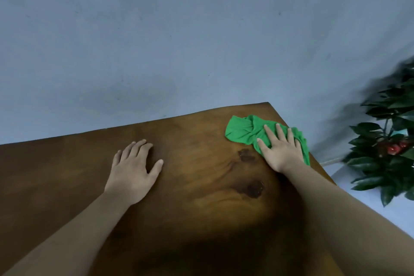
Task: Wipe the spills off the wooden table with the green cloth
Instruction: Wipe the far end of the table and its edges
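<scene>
Green cloth lies bunched near the far right corner of the wooden bench. The right hand presses down on the cloth's right part with fingers straight and spread, flat on the fabric rather than curled round it, while the cloth's left part pokes out free beyond the fingers. The left hand lies flat on bare wood well to the left, fingers loosely extended and holding nothing, apparently as a brace. Two dark wet patches show on the wood. The farther spill sits just beside the thumb side of the right hand and the cloth's near edge, and looks uncovered. The nearer spill lies closer to the person, apart from the cloth, between the two forearms. By my judgement the wiping is only at its start, with neither patch yet taken up. The next move calls for drawing the cloth left and toward the person across the farther spill, with enough palm pressure that the fabric travels with the hand instead of slipping under it, and then on over the nearer spill. A leafy plant stands off the bench to the right, away from that path.
</scene>
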